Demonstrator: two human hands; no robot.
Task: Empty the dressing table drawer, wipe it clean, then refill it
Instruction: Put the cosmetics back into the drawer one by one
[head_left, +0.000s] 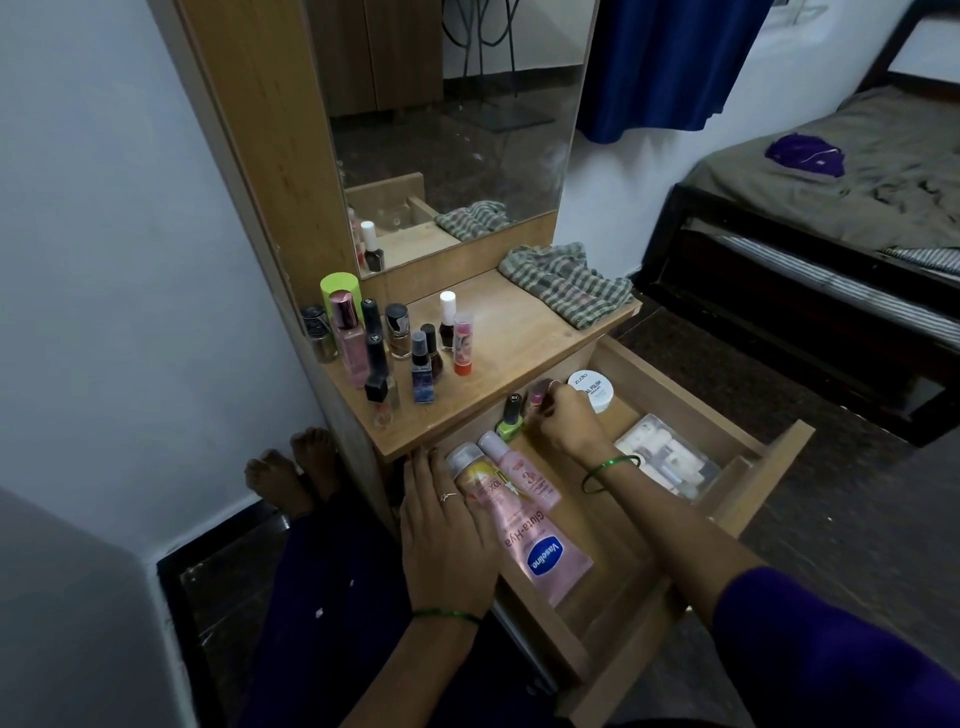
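The wooden drawer of the dressing table stands pulled out. Inside lie a pink Vaseline tube, two small spray bottles, a green nail polish bottle, a white jar and a clear plastic box. My right hand reaches to the drawer's back and pinches a small pink bottle. With its fingers straight, my left hand rests on the drawer's left edge beside the spray bottles. Several bottles stand on the tabletop.
A checked cloth lies on the tabletop's right end under the mirror. A bed stands to the right, a white wall to the left. My feet are on the floor beside the table.
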